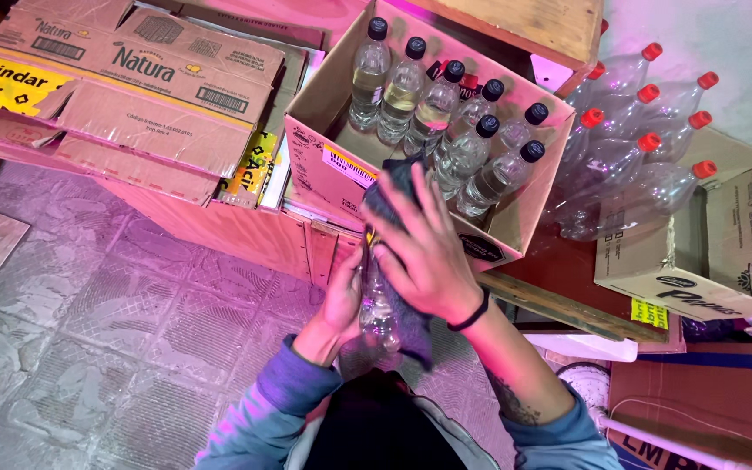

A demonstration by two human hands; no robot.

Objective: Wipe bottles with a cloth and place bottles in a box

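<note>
Over a tiled floor [89, 305], my left hand [343, 300] grips a clear plastic bottle [379, 306] while my right hand [428, 257] presses a dark cloth [386, 196] around it, beside an open carton [332, 165] of black-capped bottles [446, 122].

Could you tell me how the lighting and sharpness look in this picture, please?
Head view: a pink-magenta cast tints the cardboard boxes and floor; the capped bottles stay fairly sharp with small glints; the right hand and its dark cloth are slightly motion-blurred over the clear bottle in the left hand; the lower edge falls dark.
</note>
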